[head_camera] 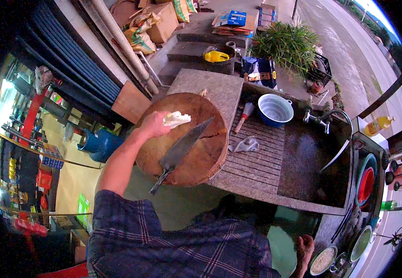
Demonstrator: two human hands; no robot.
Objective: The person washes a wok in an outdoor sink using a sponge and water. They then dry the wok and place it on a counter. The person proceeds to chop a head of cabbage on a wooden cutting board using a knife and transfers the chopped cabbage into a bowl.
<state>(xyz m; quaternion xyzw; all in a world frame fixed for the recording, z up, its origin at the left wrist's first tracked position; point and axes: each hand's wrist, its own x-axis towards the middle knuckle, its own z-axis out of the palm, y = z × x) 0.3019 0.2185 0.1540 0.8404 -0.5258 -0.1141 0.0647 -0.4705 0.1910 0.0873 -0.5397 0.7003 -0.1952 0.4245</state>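
My left hand (156, 124) grips a crumpled pale cloth or tissue (176, 119) above the round wooden chopping block (194, 170). Just right of that hand, a large dark pointed knife (183, 147) lies across the block, its handle sticking out over the near edge. A small pale scrap (203, 92) is at the block's far rim. My right hand (305, 243) hangs low at the right with bent fingers, near a bowl of pale food (323, 260); nothing shows in it, though its inner side is partly hidden.
A grooved stone drainboard (256, 170) adjoins the sink (312, 166) with its curved tap (327, 125). On it are a white-and-blue colander (275, 109), a brush (244, 118) and a crumpled plastic bag (246, 144). A blue gas cylinder (100, 145) stands left, a bucket (220, 66) beyond.
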